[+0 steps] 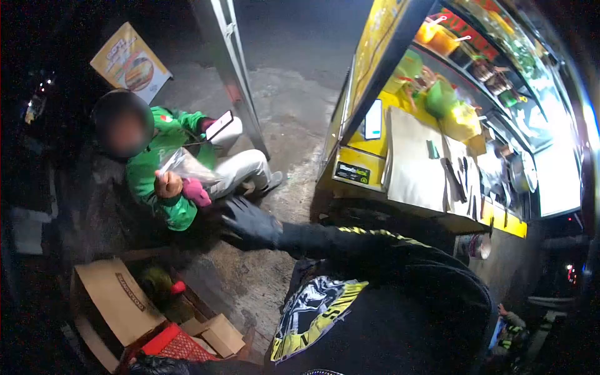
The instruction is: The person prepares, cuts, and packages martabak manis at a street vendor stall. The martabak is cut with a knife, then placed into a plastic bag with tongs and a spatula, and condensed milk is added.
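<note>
My right hand (250, 224), in a black glove, reaches out to the left at the end of my black sleeve. It is smeared by motion, so its fingers do not show clearly. Just beyond it, a seated person in a green jacket (142, 178) holds up a clear plastic bag (187, 167) in one hand. Something pink (197, 192) lies just under that hand. The person's other hand holds a phone (219, 125) with a lit screen. Whether my glove touches the bag or the person cannot be made out. My left hand is out of view.
To the right stands a lit yellow food stall with a counter (415, 159), bearing another phone (373, 120), bags and sauce tubs. A metal post (231, 69) rises ahead. Cardboard box (119, 297) and red crate (172, 344) sit lower left; a sign (131, 62) stands behind.
</note>
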Demonstrator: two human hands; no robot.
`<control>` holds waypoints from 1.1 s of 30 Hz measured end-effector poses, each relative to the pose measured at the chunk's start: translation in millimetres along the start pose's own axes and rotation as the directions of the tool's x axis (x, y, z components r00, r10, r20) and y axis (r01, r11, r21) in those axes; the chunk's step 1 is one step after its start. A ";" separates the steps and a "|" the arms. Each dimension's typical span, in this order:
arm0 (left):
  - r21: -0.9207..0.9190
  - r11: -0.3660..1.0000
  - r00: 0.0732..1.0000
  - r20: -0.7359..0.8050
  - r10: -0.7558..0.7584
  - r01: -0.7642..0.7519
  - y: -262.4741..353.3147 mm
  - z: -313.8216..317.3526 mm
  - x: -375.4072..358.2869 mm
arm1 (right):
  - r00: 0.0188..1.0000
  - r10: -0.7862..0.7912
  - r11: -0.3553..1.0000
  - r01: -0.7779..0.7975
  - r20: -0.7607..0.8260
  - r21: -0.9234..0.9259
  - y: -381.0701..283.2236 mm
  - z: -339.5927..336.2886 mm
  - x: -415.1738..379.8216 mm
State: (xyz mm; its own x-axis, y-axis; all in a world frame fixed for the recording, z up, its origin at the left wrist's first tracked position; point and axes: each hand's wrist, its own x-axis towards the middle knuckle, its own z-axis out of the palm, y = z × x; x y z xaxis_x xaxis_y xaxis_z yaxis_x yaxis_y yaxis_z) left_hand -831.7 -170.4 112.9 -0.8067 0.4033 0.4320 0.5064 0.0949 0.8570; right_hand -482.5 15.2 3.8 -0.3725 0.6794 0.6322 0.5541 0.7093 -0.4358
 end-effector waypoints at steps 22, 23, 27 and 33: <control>-0.568 0.663 -0.381 0.822 0.424 -0.487 184.4 189.4 -244.7 | 0.901 0.411 0.908 -0.390 0.140 -0.156 107.9 -247.8 -201.7; -0.558 0.666 -0.366 0.829 0.422 -0.495 196.9 181.6 -257.2 | 0.757 0.613 0.776 -0.524 0.226 -0.351 145.5 -252.9 -263.6; -0.525 0.777 -0.218 0.851 0.478 -0.346 184.3 187.1 -302.3 | 0.518 0.795 0.525 -0.329 0.314 -0.785 136.5 -294.3 -333.1; -0.577 0.720 0.067 0.796 0.602 0.384 180.7 201.1 -364.9 | 0.562 0.768 0.562 -0.359 0.308 -0.745 206.7 -322.3 -411.6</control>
State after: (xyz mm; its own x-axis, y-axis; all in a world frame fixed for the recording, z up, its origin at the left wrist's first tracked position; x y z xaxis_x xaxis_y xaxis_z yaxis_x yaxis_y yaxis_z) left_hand -384.5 -117.4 53.7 0.4928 0.8086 0.3213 -0.1211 -0.3019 0.9456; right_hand 25.3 -178.4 -140.0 -0.0132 0.9842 -0.1766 0.9999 0.0144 0.0054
